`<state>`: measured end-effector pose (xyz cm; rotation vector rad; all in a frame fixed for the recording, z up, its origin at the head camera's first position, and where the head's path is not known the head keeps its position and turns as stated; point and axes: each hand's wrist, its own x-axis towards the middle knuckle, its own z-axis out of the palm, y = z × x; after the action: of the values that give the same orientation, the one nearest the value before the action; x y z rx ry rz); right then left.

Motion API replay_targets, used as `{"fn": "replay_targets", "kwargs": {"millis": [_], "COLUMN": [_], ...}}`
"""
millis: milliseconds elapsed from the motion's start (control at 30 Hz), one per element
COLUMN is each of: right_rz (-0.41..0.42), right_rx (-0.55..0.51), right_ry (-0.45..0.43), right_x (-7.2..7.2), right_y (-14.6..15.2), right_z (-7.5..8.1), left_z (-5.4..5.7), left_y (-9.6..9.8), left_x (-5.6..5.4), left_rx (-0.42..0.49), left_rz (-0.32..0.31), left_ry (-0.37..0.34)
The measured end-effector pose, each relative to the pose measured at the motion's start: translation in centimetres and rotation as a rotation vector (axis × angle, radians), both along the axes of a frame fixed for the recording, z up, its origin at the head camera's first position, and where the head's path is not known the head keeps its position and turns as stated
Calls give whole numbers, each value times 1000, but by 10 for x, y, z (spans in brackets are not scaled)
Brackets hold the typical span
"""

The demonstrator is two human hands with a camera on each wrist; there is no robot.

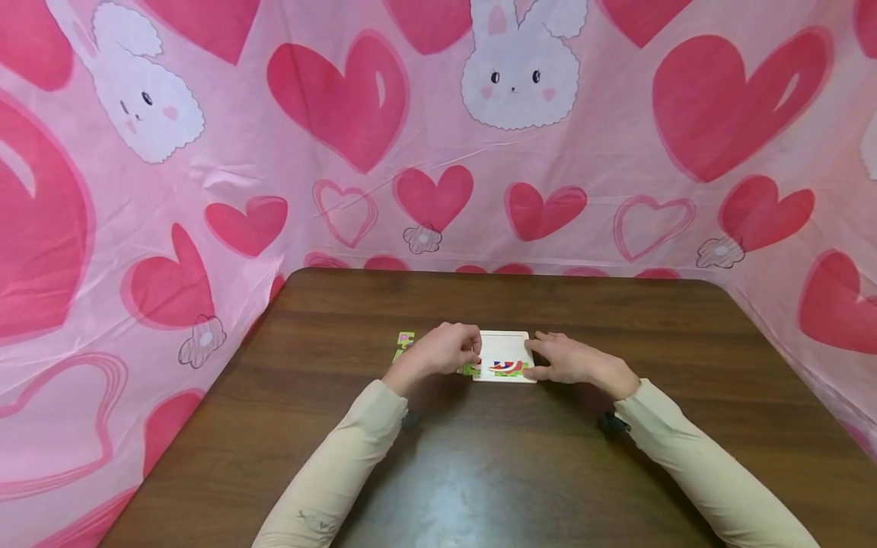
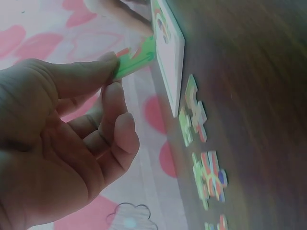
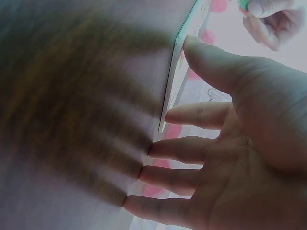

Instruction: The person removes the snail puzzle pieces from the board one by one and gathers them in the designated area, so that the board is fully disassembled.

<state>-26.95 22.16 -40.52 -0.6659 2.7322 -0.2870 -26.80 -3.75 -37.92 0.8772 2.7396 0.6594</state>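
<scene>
A white puzzle tray [image 1: 503, 345] lies flat on the table, with a few colourful pieces [image 1: 510, 368] fitted along its near side. Between thumb and index finger, my left hand [image 1: 441, 350] pinches a green puzzle piece [image 2: 136, 60] at the tray's left edge. The other fingers of that hand are loosely bent. At the tray's right side is my right hand [image 1: 565, 359], its thumb on the rim and its index fingertip at the edge. Its remaining fingers are straight and spread, with their tips on the tabletop, as the right wrist view shows.
Several loose puzzle pieces [image 2: 211, 175] lie on the brown wooden table [image 1: 438, 457] left of the tray, partly hidden by the left hand in the head view. A pink curtain [image 1: 438, 137] with hearts and rabbits hangs behind and beside the table.
</scene>
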Motion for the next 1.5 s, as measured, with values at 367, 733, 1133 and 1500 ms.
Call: {"fn": "replay_targets", "kwargs": {"millis": [367, 733, 1133, 1500], "right_rz": [-8, -3, -4, -21], "right_rx": [-26, -26, -8, -13], "right_ry": [-19, -15, -11, -28], "right_x": [5, 5, 2, 3], "right_y": [0, 0, -1, -1], "right_z": [2, 3, 2, 3], "left_z": [0, 5, -2, -2], "left_y": [-30, -67, -95, -113], "left_x": [9, 9, -1, -7], "left_rx": [7, 20, -49, -47], "left_rz": [-32, -8, -65, -16], "left_ry": [19, -51, -39, -127]}}
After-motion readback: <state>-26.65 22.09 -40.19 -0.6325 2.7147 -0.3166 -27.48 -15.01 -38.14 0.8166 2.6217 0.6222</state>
